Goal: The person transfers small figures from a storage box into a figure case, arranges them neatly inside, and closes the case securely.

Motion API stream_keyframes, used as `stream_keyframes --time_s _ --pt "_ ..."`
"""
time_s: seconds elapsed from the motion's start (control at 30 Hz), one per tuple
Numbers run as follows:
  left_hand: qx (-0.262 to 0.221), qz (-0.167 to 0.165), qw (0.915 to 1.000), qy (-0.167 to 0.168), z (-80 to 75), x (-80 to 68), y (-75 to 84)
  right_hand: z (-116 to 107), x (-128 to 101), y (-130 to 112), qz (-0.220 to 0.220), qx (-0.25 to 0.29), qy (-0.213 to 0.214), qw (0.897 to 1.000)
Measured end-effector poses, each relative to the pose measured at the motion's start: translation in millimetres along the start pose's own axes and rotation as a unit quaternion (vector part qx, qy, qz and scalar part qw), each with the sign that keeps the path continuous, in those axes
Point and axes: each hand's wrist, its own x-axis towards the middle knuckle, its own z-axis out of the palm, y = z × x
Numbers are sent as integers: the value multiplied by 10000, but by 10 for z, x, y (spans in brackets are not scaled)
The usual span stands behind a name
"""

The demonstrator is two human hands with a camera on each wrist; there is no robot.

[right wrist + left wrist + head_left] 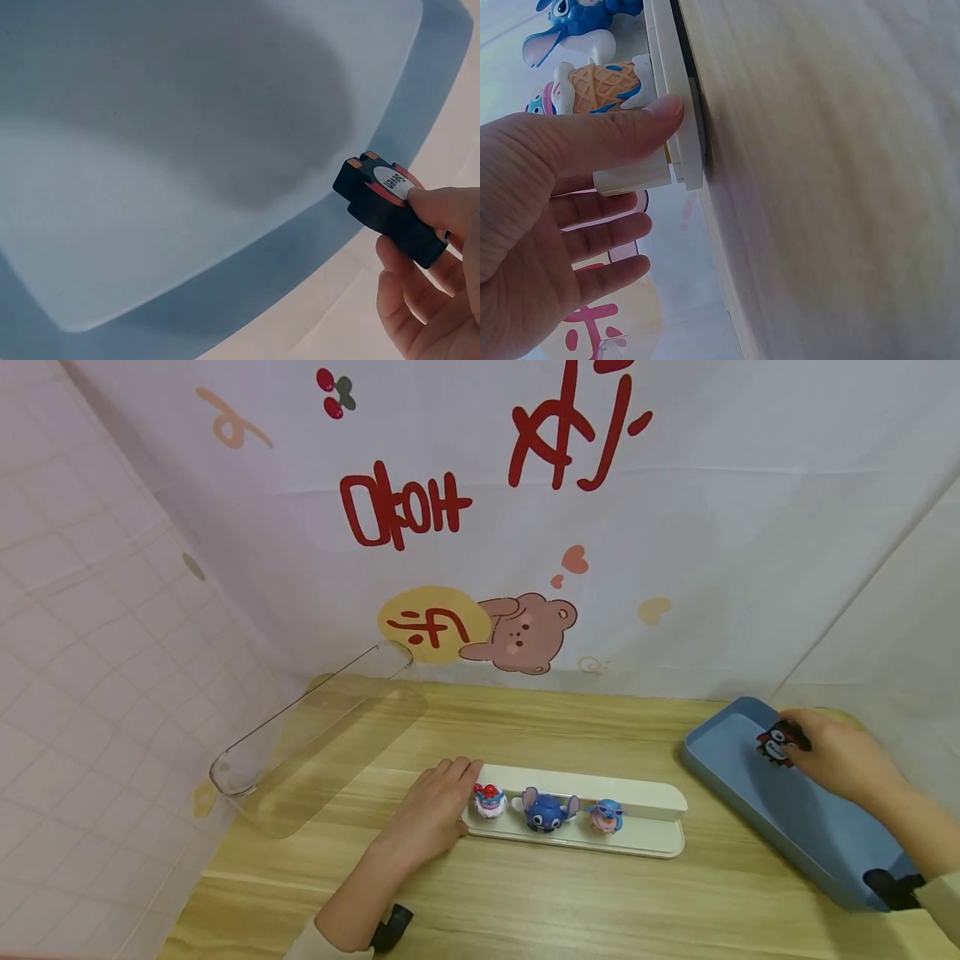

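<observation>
1. The right hand (pixel 840 758) has a pinching grip on a small black toy figure with red trim (pixel 388 206); its white label is unreadable.
2. It hangs over the smooth blue plastic tray (pixel 750 793).
3. The left hand (pixel 431 814), fingers straight, presses the long white plastic stand (pixel 645 843) on the wood-grain bench (pixel 525 902).

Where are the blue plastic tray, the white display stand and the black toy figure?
blue plastic tray (pixel 795 827), head view, bare floor.
white display stand (pixel 645 797), head view, back ledge.
black toy figure (pixel 379 206), right wrist view, black body.
</observation>
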Motion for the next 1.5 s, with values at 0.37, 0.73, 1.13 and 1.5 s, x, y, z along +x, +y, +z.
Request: stream_keyframes --time_s 0.37,0.73,1.13,1.5 --pt "-115 -80 9999 -53 -5 -4 -3 -165 -28 -242 -190 320 446 9983" --pt "-43 8 10000 23 15 2 4 -360 -143 -558 -180 302 811 9961" --pt "-84 -20 10000 -8 17 6 1 -428 -245 -795 -734 410 1594 9836" --pt "-41 -6 10000 -7 20 13 -5 -467 -315 -1044 -1267 643 1990 9696"
